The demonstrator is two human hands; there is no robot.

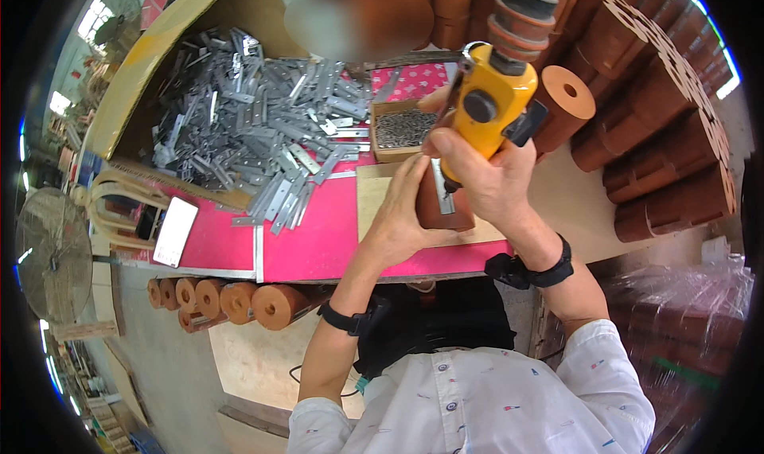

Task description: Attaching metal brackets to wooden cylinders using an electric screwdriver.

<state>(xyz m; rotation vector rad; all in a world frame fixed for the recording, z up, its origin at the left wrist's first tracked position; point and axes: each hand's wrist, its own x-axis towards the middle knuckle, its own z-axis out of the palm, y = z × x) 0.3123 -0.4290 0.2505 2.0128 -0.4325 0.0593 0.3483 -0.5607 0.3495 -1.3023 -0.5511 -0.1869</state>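
My right hand (500, 175) is wrapped around a yellow power screwdriver (495, 96), its tip pointing down. That tip meets or hovers just over a flat metal strip (446, 203) lying on a reddish-brown cylinder (428, 203); contact cannot be made out. My left hand (398, 219) grips the cylinder from its left side, with fingers along the far end and thumb near the close end. Beneath the cylinder is a light wooden board (378, 187). Just beyond my hands sits a small cardboard box of screws (395, 128), partly hidden by the right hand.
A heap of metal strips (263, 120) spills from a large cardboard box (131, 96) onto the pink tabletop (310, 219). Brown cylinders (660, 151) are stacked at right, more (274, 304) below the table edge. A phone-like device (175, 231) stands at left, near a fan (54, 235).
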